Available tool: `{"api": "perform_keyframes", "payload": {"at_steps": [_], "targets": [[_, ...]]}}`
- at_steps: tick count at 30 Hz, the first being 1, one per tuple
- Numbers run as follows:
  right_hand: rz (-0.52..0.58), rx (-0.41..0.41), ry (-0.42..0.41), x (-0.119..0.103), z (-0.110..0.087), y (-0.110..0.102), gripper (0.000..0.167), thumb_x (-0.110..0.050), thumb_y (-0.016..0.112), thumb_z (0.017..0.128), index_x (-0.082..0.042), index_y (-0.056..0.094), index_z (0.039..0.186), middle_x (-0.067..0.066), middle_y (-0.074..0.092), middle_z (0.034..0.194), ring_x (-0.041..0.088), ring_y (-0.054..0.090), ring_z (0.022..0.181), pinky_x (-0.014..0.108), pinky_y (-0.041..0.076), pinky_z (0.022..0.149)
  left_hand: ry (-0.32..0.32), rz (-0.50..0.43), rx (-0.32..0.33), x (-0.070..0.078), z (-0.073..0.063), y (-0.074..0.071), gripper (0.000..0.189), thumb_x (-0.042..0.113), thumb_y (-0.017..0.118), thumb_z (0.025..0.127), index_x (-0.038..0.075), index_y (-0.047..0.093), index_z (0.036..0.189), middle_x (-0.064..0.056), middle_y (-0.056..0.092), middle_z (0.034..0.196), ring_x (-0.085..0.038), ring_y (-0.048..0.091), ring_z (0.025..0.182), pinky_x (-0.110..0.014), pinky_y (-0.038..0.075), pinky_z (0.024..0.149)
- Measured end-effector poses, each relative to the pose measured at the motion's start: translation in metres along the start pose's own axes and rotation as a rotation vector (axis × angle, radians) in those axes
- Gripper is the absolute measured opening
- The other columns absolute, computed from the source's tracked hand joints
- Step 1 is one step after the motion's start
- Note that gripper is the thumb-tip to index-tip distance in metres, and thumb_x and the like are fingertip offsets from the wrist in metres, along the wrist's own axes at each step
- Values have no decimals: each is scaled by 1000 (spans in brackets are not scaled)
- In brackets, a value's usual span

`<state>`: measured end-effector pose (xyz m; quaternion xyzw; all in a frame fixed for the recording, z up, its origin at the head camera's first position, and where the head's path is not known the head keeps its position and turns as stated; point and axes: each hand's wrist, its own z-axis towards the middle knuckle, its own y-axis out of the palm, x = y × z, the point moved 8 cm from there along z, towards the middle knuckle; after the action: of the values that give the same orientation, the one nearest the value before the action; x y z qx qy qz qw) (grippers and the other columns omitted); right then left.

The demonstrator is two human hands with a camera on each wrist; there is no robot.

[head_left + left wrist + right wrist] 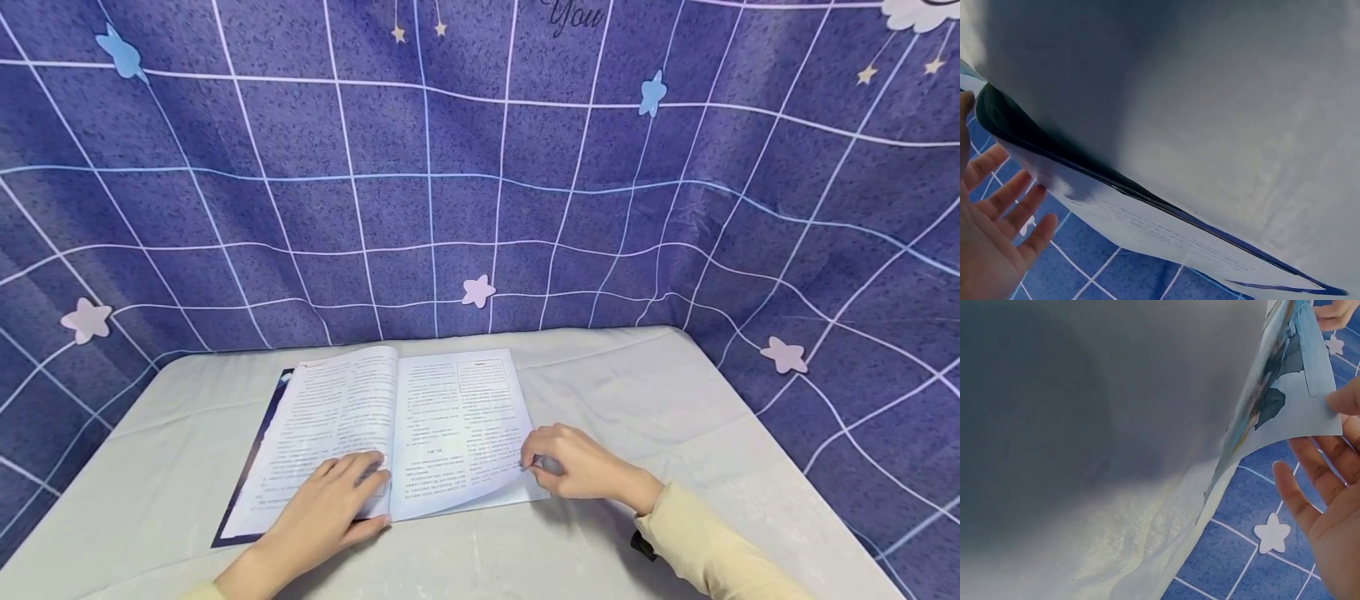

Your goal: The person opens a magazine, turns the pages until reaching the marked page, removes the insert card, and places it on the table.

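A book lies open on the table, with printed columns on its left page (pixel 322 417) and right page (pixel 465 425). My left hand (pixel 322 508) rests on the lower left page beside the spine, fingers spread and relaxed; the left wrist view shows the hand (pixel 1004 231) at the book's edge. At the right page's outer lower edge, my right hand (pixel 577 467) pinches the corner between thumb and fingers. That page's bottom edge curves up off the sheets beneath. In the right wrist view, a pictured page corner (pixel 1310 419) sits between thumb and fingers.
A pale grey cloth (pixel 600 392) covers the table. Around its back and sides hangs a dark blue curtain (pixel 390 208) with grid lines and stars. The book's dark blue cover (pixel 251 467) shows past the left page. A small black object (pixel 642 547) is under the right sleeve.
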<state>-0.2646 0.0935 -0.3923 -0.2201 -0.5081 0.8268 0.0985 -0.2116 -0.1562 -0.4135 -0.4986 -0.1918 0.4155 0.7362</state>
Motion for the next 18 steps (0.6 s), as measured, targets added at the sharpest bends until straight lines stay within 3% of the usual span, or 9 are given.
{"api": "perform_keyframes", "payload": {"at_steps": [18], "targets": [[-92, 173, -98, -8, 10, -17, 13, -8, 70, 71, -16, 64, 79, -9, 63, 79, 4, 57, 76, 23, 46, 75, 43, -25, 56, 10, 13, -4, 44, 52, 63, 76, 16, 63, 103, -2, 58, 110, -21, 54, 104, -39, 42, 87]]}}
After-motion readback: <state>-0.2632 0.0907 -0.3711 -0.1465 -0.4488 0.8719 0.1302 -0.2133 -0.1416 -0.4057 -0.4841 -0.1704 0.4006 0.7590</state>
